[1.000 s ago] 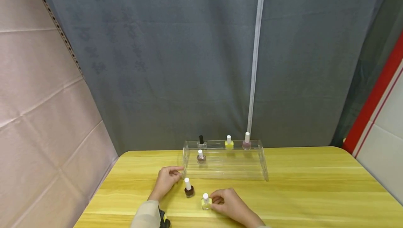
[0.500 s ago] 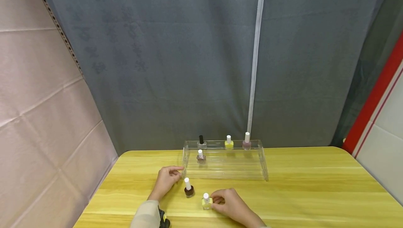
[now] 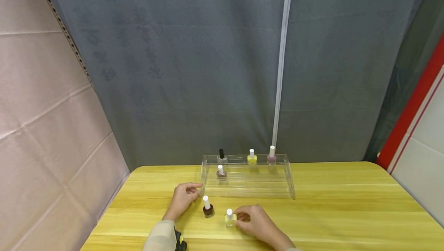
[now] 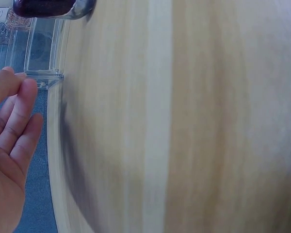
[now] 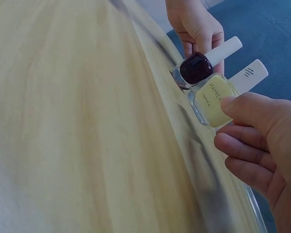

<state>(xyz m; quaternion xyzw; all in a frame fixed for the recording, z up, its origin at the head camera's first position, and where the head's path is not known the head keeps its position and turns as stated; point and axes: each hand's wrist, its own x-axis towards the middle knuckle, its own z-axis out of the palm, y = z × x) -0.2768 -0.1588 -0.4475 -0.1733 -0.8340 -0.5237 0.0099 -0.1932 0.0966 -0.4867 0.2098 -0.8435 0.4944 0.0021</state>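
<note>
My right hand [image 3: 256,222] pinches a yellow nail polish bottle [image 3: 230,219] with a white cap between thumb and fingers. In the right wrist view that yellow bottle [image 5: 214,101] shows printed lettering on its front. A dark red nail polish bottle [image 3: 208,210] with a white cap stands on the table between my hands. With its fingertips, my left hand [image 3: 184,199] touches the left side of a clear stepped display rack [image 3: 249,192]; its fingers [image 4: 20,114] are fairly straight in the left wrist view.
On the rack's top tier stand a clear black-capped bottle [image 3: 222,159], another yellow bottle [image 3: 252,159] and a mauve bottle [image 3: 271,159]. A brownish-pink bottle [image 3: 221,174] sits one tier lower, at left. A grey curtain [image 3: 194,69] hangs behind the wooden table [image 3: 347,204].
My right hand has moved slightly right and away from me with the yellow nail polish bottle. My left hand stays at the rack's side.
</note>
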